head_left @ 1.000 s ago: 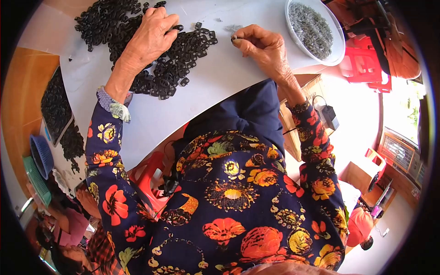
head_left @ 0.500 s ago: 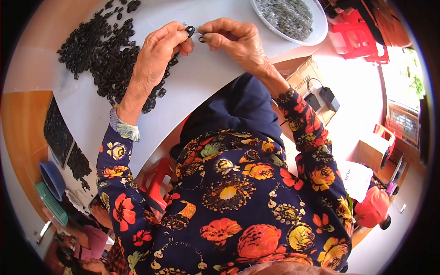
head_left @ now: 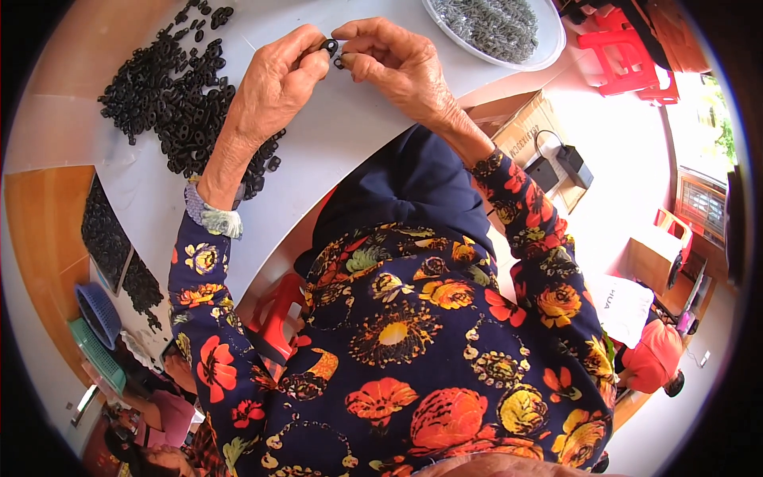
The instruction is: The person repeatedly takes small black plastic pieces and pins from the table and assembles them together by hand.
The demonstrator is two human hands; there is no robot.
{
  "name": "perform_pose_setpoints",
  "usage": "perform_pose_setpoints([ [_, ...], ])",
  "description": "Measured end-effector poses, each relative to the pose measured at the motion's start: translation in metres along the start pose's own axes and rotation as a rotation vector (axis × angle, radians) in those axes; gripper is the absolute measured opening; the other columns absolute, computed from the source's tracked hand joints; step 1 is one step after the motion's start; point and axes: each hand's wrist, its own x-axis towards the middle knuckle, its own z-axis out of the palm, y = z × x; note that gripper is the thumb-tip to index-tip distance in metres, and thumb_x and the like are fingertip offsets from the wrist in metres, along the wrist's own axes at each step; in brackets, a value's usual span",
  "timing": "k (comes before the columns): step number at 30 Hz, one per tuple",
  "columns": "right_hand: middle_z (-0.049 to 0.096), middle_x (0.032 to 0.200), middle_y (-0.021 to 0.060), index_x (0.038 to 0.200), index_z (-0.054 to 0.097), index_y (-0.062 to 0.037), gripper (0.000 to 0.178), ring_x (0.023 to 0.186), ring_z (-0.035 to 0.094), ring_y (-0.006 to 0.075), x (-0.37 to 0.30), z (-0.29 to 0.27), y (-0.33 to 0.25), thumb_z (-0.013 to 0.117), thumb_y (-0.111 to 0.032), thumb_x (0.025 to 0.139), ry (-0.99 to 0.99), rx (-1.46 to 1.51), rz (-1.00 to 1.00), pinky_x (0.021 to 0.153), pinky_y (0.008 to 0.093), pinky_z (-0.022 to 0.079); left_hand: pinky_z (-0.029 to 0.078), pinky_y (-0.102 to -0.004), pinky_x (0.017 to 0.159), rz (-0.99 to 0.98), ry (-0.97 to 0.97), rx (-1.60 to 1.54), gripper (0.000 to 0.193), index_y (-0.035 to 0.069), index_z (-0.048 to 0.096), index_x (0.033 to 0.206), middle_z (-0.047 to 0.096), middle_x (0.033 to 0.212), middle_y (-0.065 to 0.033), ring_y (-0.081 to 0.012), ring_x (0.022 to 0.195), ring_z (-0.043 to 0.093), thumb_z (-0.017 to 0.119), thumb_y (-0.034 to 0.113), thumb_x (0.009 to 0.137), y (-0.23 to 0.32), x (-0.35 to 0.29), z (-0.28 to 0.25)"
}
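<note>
My left hand (head_left: 274, 83) is closed, pinching a small black oval piece with a hole (head_left: 330, 46) between thumb and fingertips. Close by on its right, my right hand (head_left: 405, 71) holds a tiny dark piece (head_left: 339, 62) at the thumb tip; its exact kind is too small to tell. The right index finger stretches above, near the oval piece. Both hands are raised over the white table (head_left: 318, 143). To the left of and partly behind my left forearm spreads a heap of similar black pieces (head_left: 171, 103).
A white bowl (head_left: 548, 60) of small clear or silvery pieces stands at the far right of the table. Below it are an open cardboard box (head_left: 509, 119) and a black adapter (head_left: 574, 165). Red stools (head_left: 620, 60) stand beyond. Other people sit at lower left and right.
Both hands have shifted slightly up and to the left in the picture. The two held pieces are closer together, and the right index finger has straightened toward the left hand.
</note>
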Motion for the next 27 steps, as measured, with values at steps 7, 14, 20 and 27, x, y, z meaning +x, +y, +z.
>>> perform_pose_setpoints([
  [7,0.063,0.087,0.0011,0.117,0.058,-0.0016,0.028,0.075,0.055,0.0054,0.001,0.003,-0.003,0.059,-0.002,0.088,-0.009,-0.023,-0.033,0.072,0.0201,0.048,0.041,-0.0295,0.060,0.012,-0.106,-0.151,0.023,0.002,0.042,0.075,0.046,0.063,-0.0040,-0.0141,0.061,0.043,0.046,0.019,0.090,-0.004,0.003,-0.002],
  [14,0.064,0.082,0.0026,0.114,0.057,0.0023,0.029,0.079,0.062,0.0071,0.000,0.007,-0.009,0.057,-0.002,0.086,0.035,-0.004,-0.025,0.076,0.0222,0.049,0.040,-0.0279,0.058,-0.056,0.034,-0.278,0.027,0.001,0.049,0.081,0.050,0.063,-0.0035,-0.0108,0.061,0.044,0.043,0.024,0.093,-0.004,-0.008,0.019],
  [20,0.064,0.085,0.0026,0.114,0.058,0.0020,0.029,0.080,0.061,0.0068,-0.001,0.007,-0.003,0.059,-0.002,0.085,0.020,-0.046,-0.067,0.076,0.0222,0.049,0.039,-0.0274,0.054,-0.089,0.258,-0.257,0.024,0.001,0.049,0.082,0.049,0.060,-0.0036,-0.0096,0.058,0.043,0.043,0.020,0.095,-0.001,-0.015,0.035],
  [27,0.063,0.088,0.0023,0.115,0.059,-0.0009,0.027,0.075,0.057,0.0067,0.000,0.005,0.000,0.058,-0.001,0.088,0.027,-0.021,-0.051,0.072,0.0204,0.049,0.039,-0.0259,0.053,0.003,0.325,-0.228,0.023,0.001,0.048,0.083,0.048,0.061,-0.0031,-0.0091,0.058,0.043,0.044,0.020,0.097,-0.005,-0.018,0.041],
])
